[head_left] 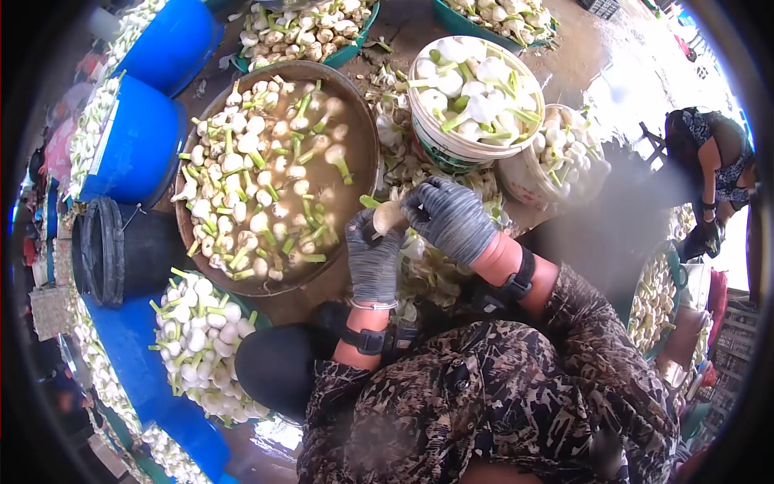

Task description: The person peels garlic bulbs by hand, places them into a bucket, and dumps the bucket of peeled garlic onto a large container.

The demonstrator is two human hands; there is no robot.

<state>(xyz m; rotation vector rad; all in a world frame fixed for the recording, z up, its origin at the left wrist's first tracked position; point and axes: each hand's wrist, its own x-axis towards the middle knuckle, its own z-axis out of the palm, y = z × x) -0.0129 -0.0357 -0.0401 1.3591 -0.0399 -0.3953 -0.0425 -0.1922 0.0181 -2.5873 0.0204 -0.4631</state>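
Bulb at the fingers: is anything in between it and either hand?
Only the gloves. The left hand holds the bulb, and the right hand has its fingers at the bulb's edge. Nothing else visible stands between.

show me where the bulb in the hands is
In the head view, the bulb is near the centre, between the left hand and right hand, just right of the round pan.
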